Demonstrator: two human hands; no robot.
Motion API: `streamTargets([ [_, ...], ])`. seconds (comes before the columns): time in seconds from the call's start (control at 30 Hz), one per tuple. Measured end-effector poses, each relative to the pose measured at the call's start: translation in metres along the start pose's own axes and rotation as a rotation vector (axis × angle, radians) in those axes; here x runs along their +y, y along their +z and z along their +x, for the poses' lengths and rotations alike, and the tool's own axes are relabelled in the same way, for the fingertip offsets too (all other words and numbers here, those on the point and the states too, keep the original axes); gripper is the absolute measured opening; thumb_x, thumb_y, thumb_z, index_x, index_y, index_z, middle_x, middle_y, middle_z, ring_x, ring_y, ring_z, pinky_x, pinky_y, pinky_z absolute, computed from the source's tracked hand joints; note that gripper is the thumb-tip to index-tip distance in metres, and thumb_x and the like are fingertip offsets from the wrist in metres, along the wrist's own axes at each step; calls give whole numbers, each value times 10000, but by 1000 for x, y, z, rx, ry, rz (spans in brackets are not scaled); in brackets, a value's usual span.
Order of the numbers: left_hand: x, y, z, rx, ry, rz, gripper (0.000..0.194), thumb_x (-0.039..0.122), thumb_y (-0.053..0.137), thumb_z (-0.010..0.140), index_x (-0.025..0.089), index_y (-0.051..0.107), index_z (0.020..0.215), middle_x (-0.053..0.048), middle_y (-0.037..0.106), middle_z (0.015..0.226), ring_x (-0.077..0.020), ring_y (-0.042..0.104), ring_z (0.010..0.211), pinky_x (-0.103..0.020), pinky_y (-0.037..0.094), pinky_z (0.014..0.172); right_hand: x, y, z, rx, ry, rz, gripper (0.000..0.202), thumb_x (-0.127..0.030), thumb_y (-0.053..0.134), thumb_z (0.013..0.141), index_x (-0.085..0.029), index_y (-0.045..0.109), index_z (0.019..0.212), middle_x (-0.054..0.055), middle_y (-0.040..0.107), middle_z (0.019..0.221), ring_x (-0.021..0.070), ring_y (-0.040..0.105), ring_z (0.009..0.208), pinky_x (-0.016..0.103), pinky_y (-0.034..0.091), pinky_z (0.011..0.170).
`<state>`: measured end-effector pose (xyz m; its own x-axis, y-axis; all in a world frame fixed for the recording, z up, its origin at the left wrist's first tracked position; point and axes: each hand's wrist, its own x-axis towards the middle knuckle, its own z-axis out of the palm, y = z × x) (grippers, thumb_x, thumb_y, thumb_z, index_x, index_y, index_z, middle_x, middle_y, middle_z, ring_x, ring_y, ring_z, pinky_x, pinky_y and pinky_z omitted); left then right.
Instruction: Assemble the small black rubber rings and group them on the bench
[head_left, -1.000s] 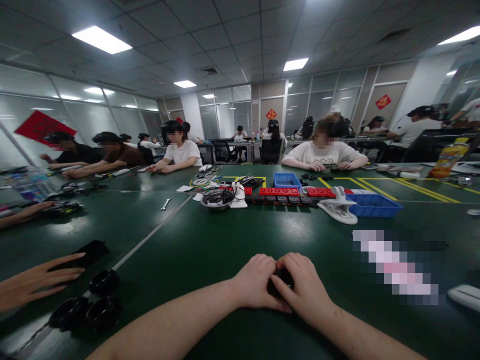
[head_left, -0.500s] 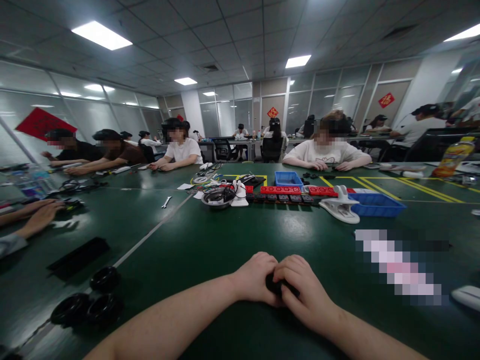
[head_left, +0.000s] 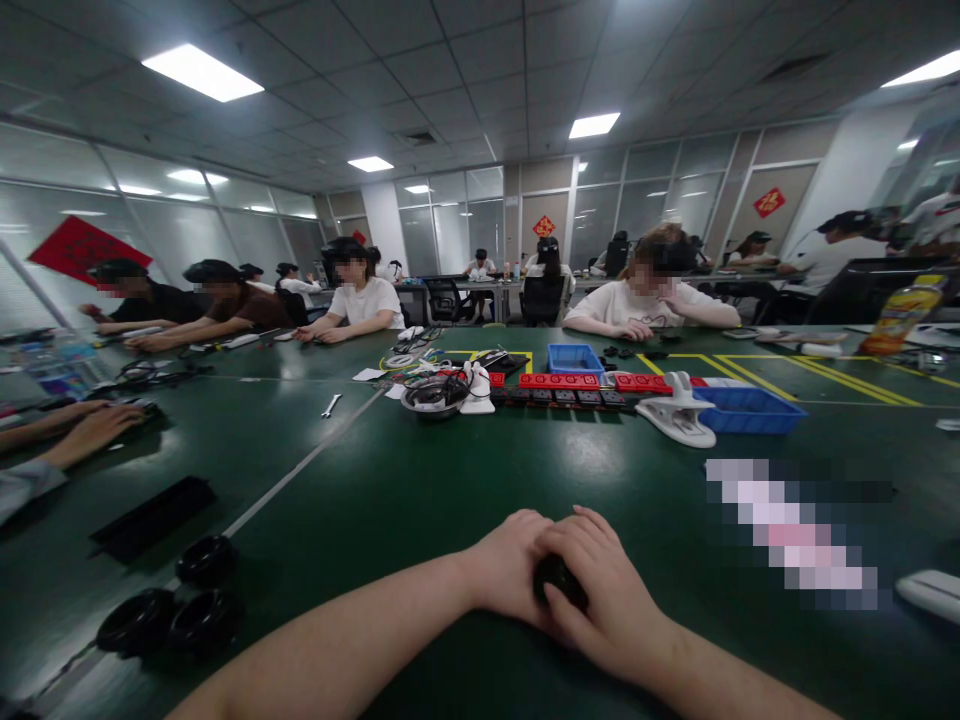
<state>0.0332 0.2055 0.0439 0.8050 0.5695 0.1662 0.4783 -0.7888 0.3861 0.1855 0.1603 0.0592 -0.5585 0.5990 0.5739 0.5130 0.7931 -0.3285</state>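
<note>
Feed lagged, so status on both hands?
Left hand and right hand closed around black object. Three black rings off left. Nothing visible between hands and blue bins.

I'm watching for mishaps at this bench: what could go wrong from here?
The dark round piece is between the left hand and right hand; if their hold loosens, it might slip onto the green table. The hands cover much of it, so a flaw there could go unnoticed. The left forearm lies near the black rings; a leftward sweep might knock them.
</note>
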Motion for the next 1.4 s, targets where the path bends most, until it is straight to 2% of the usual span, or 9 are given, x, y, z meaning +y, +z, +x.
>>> streamTargets([
  [0.13,5,4,-2,100,-62,32,699,514,713,495,190,467,1064,-38,568,990,-236,516,905,-392,335,903,9,6,1,51,132,-92,243,-274,521,725,-166,485,940,86,560,913,229,507,861,460,367,842],
  [0.3,4,12,-4,138,-131,76,523,513,661,571,187,514,953,-40,567,955,-229,509,922,-433,271,972,16,11,0,52,217,-151,201,-296,532,748,-169,490,899,65,541,850,210,497,797,386,398,734],
  [0.53,6,9,-2,171,-231,133,365,449,656,579,178,526,784,-19,561,801,-205,523,827,-421,306,952,18,11,1,12,291,-234,140,-312,524,755,-182,493,800,35,518,767,193,473,724,365,379,684],
  [0.77,-11,1,0,56,-31,59,331,402,686,570,185,549,779,-5,558,827,-184,517,804,-301,403,788,10,4,5,-41,162,-91,119,-162,479,694,-189,519,804,47,540,801,194,495,772,368,408,713],
  [0.9,-21,-1,1,-4,35,28,274,384,710,562,193,566,696,8,553,893,-183,512,856,-294,384,809,3,0,4,-55,-6,31,209,-88,405,657,-205,533,773,22,561,787,169,514,790,400,388,825],
  [1.07,-25,1,1,-18,105,-6,332,366,732,548,212,608,814,0,559,968,-199,502,916,-305,357,842,-6,-1,2,-109,-145,59,242,-67,337,707,-220,510,636,-11,541,627,141,526,688,401,358,901],
  [1.2,-23,1,0,-33,96,-26,379,386,720,561,219,598,880,-4,565,985,-208,499,932,-315,343,855,-7,-1,0,-99,-132,87,233,-86,330,717,-226,515,700,-6,546,635,146,528,673,413,352,911],
  [1.33,-18,-2,0,-34,50,-44,433,425,700,572,213,562,925,-14,555,988,-211,503,915,-328,345,850,-2,0,-1,-19,-22,67,176,-156,409,731,-206,489,880,36,568,822,182,520,815,464,302,934],
  [1.4,-14,-3,-1,-18,3,-59,536,477,698,555,210,527,987,-24,546,988,-218,501,905,-338,357,836,3,1,0,18,37,19,156,-221,462,736,-192,477,888,57,550,852,204,500,824,466,343,873],
])
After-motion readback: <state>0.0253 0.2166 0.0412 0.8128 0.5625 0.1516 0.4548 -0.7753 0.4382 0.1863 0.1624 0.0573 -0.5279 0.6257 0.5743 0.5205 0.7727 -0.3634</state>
